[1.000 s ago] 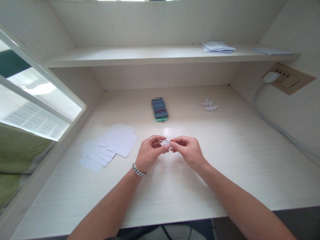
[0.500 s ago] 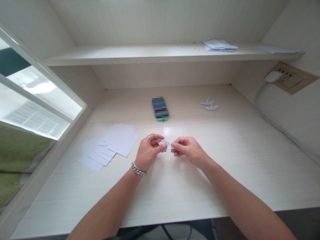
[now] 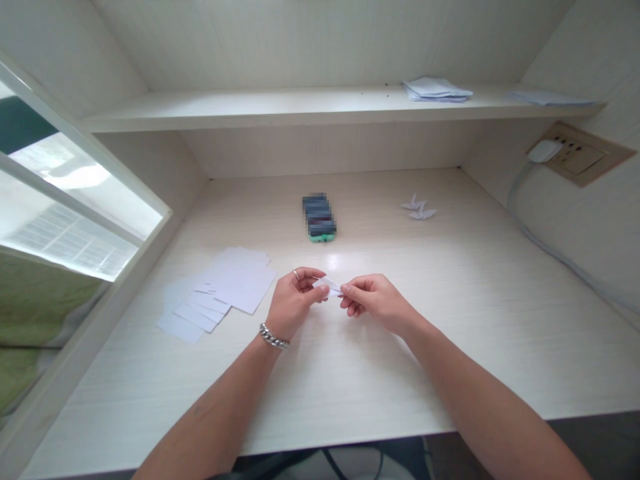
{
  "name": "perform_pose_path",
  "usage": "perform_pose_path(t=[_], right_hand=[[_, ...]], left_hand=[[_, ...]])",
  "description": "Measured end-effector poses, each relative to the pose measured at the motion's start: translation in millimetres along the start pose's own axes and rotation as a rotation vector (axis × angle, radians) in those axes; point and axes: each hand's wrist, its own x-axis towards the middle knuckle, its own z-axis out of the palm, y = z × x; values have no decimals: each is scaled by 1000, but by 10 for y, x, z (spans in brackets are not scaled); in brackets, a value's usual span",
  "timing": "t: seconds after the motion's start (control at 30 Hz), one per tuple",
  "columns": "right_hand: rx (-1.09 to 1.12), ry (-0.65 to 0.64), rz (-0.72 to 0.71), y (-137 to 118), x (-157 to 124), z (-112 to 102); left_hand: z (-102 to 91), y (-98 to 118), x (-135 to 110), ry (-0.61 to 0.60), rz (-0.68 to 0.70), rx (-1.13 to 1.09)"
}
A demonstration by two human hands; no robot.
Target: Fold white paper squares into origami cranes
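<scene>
A small folded piece of white paper is held between my two hands, above the middle of the desk. My left hand pinches its left part between thumb and fingers; a ring and a chain bracelet show on that side. At the paper's right tip, my right hand grips with thumb and forefinger. Two small folded paper cranes lie together at the back right of the desk. Loose white paper sheets are spread, overlapping, to the left of my left hand.
A phone-like object, its screen blurred, lies behind my hands. A shelf above bears a stack of paper. On the right, a white plug with a cable sits in the wall socket. A window is at the left.
Both hands still hold the folded paper. The left hand has shifted slightly left, and the paper shows at a slightly different angle.
</scene>
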Motion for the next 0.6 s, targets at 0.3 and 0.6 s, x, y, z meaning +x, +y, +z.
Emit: perform_pose_path(t=[0.3,0.6], right_hand=[[-92,60,-43,-15,-28,41],[-65,45,-39,34,23,63]], left_hand=[[5,-9,-4,-18,-1,7],[24,-31,-14,-55,21,55]])
